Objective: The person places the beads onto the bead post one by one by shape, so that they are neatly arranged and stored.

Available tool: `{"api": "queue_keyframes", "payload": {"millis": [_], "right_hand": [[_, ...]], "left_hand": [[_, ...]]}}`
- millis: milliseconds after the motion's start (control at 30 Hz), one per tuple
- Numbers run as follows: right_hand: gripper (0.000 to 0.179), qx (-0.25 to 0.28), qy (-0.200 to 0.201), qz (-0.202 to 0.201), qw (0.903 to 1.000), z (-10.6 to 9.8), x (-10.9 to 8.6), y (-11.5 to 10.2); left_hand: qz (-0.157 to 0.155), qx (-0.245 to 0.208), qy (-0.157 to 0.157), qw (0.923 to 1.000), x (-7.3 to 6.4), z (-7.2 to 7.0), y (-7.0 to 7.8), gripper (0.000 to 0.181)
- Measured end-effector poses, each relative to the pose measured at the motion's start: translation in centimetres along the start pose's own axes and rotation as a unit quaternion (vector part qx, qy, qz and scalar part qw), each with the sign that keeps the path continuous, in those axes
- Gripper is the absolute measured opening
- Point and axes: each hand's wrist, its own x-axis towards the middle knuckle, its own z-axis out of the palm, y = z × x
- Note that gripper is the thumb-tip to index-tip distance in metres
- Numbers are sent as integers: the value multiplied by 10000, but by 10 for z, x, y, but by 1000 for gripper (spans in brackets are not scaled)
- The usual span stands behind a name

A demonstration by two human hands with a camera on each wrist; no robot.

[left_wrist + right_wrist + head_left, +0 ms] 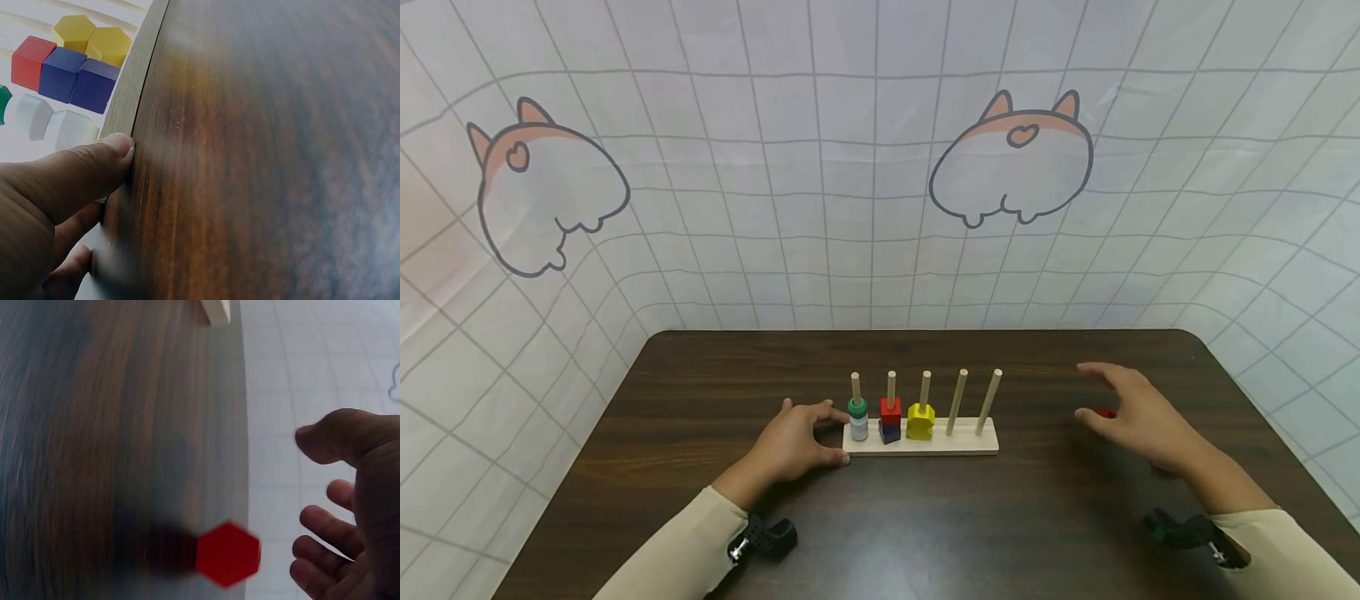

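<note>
A pale wooden peg board with several upright dowels stands on the table. My left hand holds its left end, thumb at the front corner and fingers round the side. On the leftmost dowel, a green block tops white blocks. The second carries a red block over dark blue ones; yellow hexagonal blocks sit on the third. The two right dowels are bare. Off to the right, my right hand spreads thumb and fingers, holding nothing, near a red hexagonal block.
The dark wood table ends at a far edge before a white grid-patterned curtain with cartoon animals. The curtain also hangs along both sides. Each wrist wears a black camera band.
</note>
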Motion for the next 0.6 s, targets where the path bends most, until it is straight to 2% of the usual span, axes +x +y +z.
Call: {"api": "queue_keyframes", "payload": {"millis": [367,600], "right_hand": [[65,-280,-428,83,9987,0,-4,32],[52,-400,-508,394,9971,1,-5,42]], "left_hand": [[14,-38,-15,10000,0,0,-1,52],[13,-36,10,10000,-1,0,0,53]]}}
